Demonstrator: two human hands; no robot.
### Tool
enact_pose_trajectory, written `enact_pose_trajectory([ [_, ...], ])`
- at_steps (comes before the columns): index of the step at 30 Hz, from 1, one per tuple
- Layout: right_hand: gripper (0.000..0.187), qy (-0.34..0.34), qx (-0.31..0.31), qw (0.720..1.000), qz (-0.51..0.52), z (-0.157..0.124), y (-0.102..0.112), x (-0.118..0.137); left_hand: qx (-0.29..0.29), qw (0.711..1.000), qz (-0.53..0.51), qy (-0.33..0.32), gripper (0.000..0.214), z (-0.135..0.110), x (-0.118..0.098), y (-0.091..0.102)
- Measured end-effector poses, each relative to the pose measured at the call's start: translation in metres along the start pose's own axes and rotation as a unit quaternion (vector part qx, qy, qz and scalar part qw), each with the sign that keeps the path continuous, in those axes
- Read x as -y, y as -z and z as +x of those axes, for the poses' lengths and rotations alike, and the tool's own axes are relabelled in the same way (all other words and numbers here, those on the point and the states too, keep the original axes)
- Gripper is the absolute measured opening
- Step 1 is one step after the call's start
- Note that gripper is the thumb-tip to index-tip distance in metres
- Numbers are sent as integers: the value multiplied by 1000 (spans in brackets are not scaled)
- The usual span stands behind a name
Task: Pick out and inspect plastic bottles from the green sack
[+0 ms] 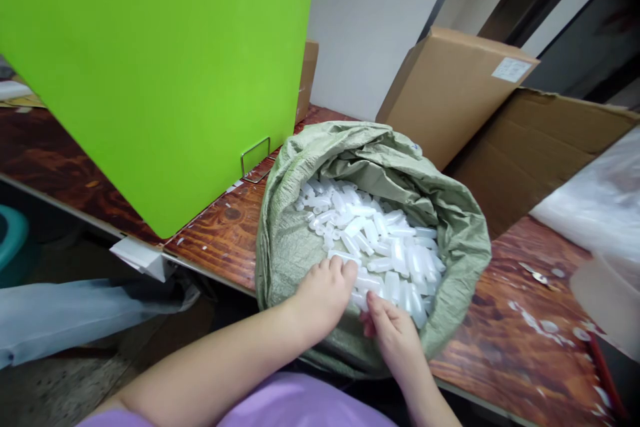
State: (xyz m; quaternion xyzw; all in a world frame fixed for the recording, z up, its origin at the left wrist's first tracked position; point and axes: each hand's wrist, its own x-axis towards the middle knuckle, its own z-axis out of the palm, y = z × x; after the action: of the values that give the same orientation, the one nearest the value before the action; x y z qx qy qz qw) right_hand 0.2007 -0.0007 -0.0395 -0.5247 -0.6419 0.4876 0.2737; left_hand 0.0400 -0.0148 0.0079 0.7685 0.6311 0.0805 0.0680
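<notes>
A wide sack (457,227) of pale green woven plastic is seen at the centre of the frame, its mouth rolled outward into a thick, creased rim. Inside it, many translucent white pieces (373,230) are heaped, mostly towards the right of the opening; at the left of the opening, the bare, wrinkled lining is exposed. The pieces are smooth, short and tube-like, some flattened, and are jumbled at many angles.

The two hands are held near each other over the sack's near edge, with a small gap between them. The left hand (327,287) is curled over the nearest pieces; whether one is gripped cannot be told. The right hand (395,333) is bent with thumb and fingers drawn together beside the pieces, and its hold is likewise hidden.

The sack is set against a glossy, red-brown wood-grained table (225,247). The upper left is filled by a flat, bright green panel (175,67), near whose lower edge a bent wire loop (255,160) is seen. At upper right, a brown cardboard box (455,87) is tilted, and at lower right white scraps (549,325) are scattered.
</notes>
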Motion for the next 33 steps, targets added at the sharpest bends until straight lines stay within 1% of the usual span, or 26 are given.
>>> enact_pose_trajectory([
  [1,50,17,-8,1000,-3,0,0,0,0,1000,0,-1,22,0,0,0],
  [3,40,66,-28,997,32,-1,-2,1,-2,1000,-1,-2,22,0,1,-1],
  [5,45,99,-48,990,87,-2,-3,2,-6,1000,-2,-1,22,0,1,-2],
  [6,44,94,-45,989,103,-2,-2,1,-8,1000,-4,-2,22,0,1,-2],
  [8,34,60,-16,994,93,-2,-1,0,-10,1000,-12,-6,22,0,1,-3],
  [9,37,48,-2,996,75,-2,0,-2,-11,1000,-17,-8,22,0,1,-4],
  [10,39,46,2,997,59,-2,1,-3,-12,1000,-22,-9,22,0,0,-4],
  [13,37,98,-39,994,32,-1,4,-5,-16,1000,-25,-3,22,0,0,-4],
  [14,36,107,-43,993,21,-1,4,-5,-15,1000,-25,0,22,0,0,-3],
  [16,31,95,-17,995,-5,-1,4,-3,-10,1000,-28,3,23,-1,1,-2],
  [18,34,83,7,996,-17,-1,4,0,-8,999,-33,3,23,-1,1,-2],
  [21,38,95,-15,995,16,-2,3,5,-9,999,-35,10,24,-1,2,-2],
  [23,36,60,3,997,45,-3,1,8,-10,999,-39,14,24,-1,2,-2],
  [25,41,29,25,997,64,-3,0,10,-11,999,-45,16,23,-2,3,-2],
  [26,41,35,19,997,67,-4,0,10,-13,999,-48,17,23,-2,3,-2],
  [29,35,89,-10,995,48,-4,0,11,-18,998,-49,19,24,-3,4,-3],
  [30,32,88,-9,996,34,-3,0,11,-17,999,-48,18,24,-3,4,-2],
  [32,36,70,9,998,7,-3,0,11,-10,999,-49,15,23,-4,4,-1],
  [33,35,72,16,997,-1,-3,0,12,-5,999,-49,15,24,-4,4,0],
])
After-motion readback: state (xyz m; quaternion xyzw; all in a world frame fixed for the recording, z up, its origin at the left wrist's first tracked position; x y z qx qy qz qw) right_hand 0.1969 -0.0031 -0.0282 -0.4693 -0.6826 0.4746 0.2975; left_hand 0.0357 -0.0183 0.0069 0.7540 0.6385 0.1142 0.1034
